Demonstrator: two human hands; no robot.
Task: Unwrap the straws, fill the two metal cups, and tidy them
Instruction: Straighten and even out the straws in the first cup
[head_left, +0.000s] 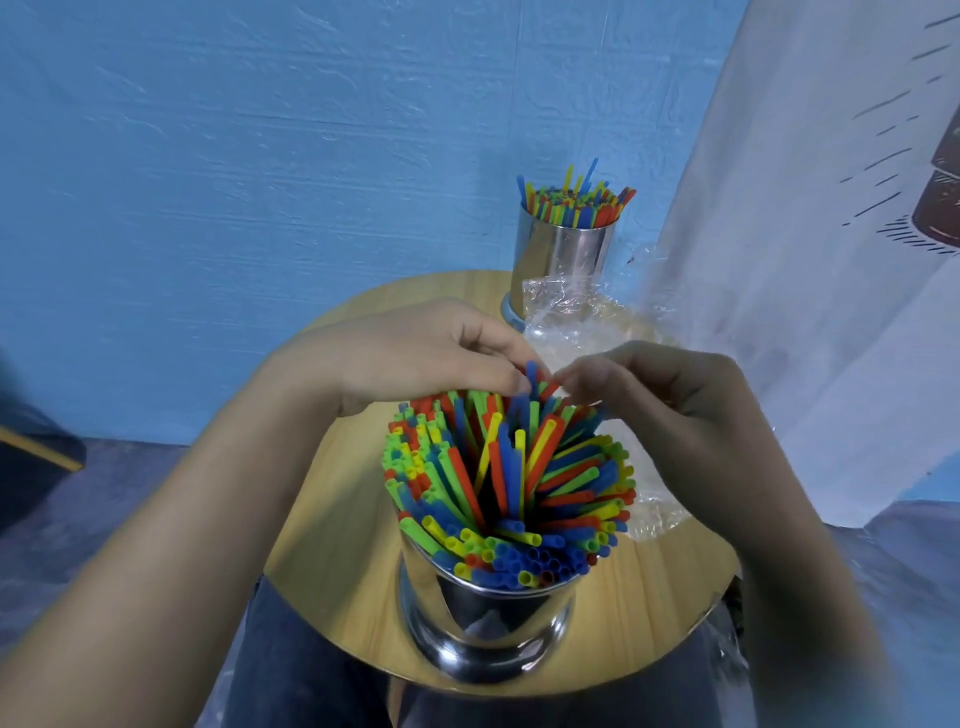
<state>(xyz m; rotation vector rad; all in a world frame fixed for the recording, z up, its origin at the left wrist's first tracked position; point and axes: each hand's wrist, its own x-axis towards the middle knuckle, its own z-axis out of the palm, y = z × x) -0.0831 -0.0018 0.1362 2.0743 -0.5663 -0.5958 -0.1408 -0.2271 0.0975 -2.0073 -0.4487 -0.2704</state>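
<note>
I saw left hand pinching blue straw at frame centre, in shiny metal cup packed with multicoloured plastic straws, lower centre. Right hand curled at straw tips; grip I couldn't tell. Second filled metal cup stood upper centre-right.

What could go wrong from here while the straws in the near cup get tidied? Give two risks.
1. The near cup stands close to the front edge of the table, and the left hand and right hand work at the far straw tops; a push could tip it toward the lap.
2. Its straws fan outward loosely, so some may slip out onto the table or the wrapper.
</note>
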